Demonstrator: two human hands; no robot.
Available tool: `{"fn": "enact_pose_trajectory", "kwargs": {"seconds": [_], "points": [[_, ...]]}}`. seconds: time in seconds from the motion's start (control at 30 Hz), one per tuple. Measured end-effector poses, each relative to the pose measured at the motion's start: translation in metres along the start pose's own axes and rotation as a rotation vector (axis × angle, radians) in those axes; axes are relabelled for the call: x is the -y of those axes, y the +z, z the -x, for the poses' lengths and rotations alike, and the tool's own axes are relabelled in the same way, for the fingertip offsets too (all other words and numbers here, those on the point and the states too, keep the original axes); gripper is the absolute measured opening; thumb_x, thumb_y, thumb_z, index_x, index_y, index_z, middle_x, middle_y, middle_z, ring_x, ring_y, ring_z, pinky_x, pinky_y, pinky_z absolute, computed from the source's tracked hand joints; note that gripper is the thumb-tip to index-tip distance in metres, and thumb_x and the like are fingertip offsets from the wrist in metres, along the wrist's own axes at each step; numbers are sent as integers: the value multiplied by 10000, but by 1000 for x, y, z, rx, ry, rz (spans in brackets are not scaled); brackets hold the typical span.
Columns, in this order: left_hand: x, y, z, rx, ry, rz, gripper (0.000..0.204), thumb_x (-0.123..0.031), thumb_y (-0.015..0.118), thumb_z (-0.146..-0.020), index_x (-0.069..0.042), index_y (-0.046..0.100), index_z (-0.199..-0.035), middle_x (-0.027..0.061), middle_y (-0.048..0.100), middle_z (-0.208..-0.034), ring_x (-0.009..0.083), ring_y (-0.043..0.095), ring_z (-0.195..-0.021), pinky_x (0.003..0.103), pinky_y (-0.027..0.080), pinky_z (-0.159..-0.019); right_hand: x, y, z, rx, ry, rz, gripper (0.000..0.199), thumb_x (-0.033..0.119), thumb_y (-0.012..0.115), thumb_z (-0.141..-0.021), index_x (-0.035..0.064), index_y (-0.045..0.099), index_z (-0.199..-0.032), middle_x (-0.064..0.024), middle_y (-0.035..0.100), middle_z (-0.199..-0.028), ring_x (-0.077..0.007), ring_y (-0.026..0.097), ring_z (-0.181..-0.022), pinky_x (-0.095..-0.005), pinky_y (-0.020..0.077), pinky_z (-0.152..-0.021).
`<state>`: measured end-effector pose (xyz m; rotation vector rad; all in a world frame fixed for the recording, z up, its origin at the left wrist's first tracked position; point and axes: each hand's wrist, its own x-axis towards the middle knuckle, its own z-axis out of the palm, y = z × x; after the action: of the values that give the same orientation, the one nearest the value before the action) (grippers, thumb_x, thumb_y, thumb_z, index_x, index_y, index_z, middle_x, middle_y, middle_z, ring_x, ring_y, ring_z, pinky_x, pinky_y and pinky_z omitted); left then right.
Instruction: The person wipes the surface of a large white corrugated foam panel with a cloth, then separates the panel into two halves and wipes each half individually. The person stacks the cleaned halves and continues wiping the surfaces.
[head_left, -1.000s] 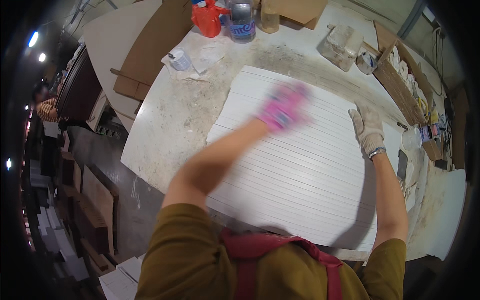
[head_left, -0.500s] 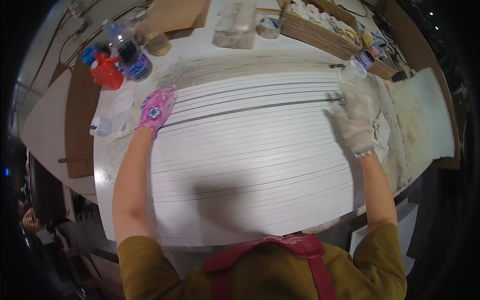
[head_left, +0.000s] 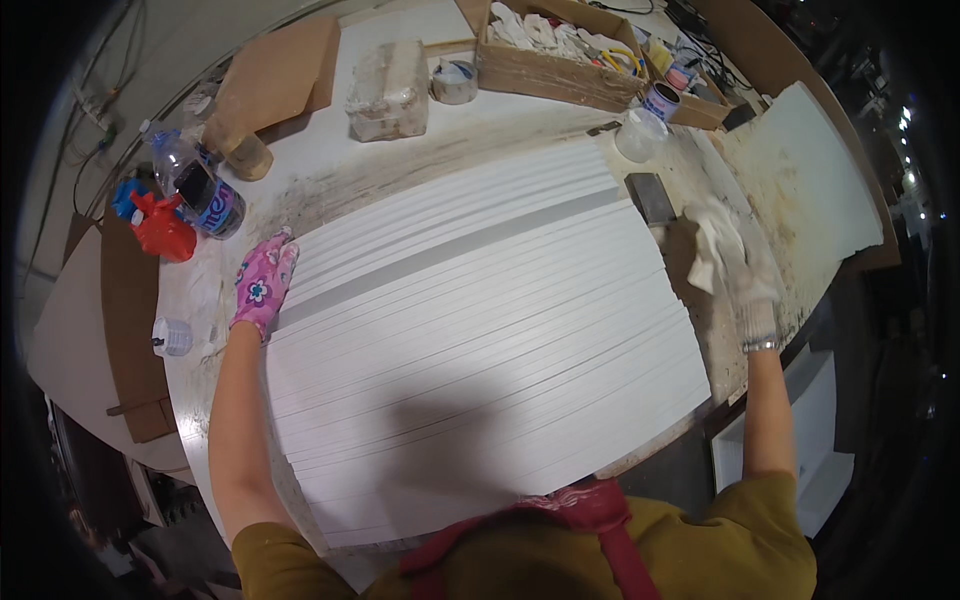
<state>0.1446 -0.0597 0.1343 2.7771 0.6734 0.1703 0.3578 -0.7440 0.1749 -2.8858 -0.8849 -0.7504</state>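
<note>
A wide set of long white strips (head_left: 470,330) lies side by side on the worktable, with a grey gap or recessed strip running across its upper part. My left hand (head_left: 264,284), in a pink flowered glove, rests along the left ends of the strips with its fingers stretched out, gripping nothing visible. Off the right side of the strips, my right hand (head_left: 756,290) wears a pale work glove and is somewhat blurred. A crumpled white cloth (head_left: 712,245) hangs from its closed fingers. A dark grey block (head_left: 651,198) sits between the cloth and the strip ends.
At the far left stand a large clear bottle (head_left: 205,195) and a red container (head_left: 165,228). A small clear jar (head_left: 172,337) is nearer. Along the back are a wrapped block (head_left: 388,90), a tape roll (head_left: 454,82) and a cardboard box (head_left: 560,75) of gloves or rags. A translucent cup (head_left: 641,135) stands right.
My right hand has moved off the strips' right ends, outward and nearer to me, with the cloth now showing; the dark block is now uncovered. My left hand stays at the left ends. The view has turned.
</note>
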Motion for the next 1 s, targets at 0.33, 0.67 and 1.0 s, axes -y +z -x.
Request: {"fn": "enact_pose_trajectory", "kwargs": {"seconds": [0.33, 0.67, 1.0], "points": [[-8, -1, 6, -28, -23, -62, 461, -437, 494, -1044, -83, 661, -1287, 156, 663, -1305, 370, 587, -1233, 463, 441, -1071, 411, 49, -175, 215, -526, -544, 203, 205, 640, -885, 13, 695, -921, -171, 683, -939, -300, 668, -913, -484, 526, -854], [-6, 7, 4, -90, -30, -3, 492, -470, 521, -1023, -82, 699, -1269, 161, 695, -1275, 350, 609, -1228, 431, 445, -1080, 100, 31, -214, 570, -190, -168, 354, 256, 639, -985, 84, 615, -1294, -152, 701, -1057, -296, 688, -915, -403, 581, -806], [39, 35, -4, 42, 17, 311, 436, -338, 626, -984, -88, 640, -1342, 141, 694, -1289, 331, 646, -1171, 395, 489, -1037, 325, 7, -188, 539, -660, -719, 445, 381, 593, -1000, 151, 575, -1381, -183, 599, -1364, -360, 574, -1276, -456, 483, -1067]]}}
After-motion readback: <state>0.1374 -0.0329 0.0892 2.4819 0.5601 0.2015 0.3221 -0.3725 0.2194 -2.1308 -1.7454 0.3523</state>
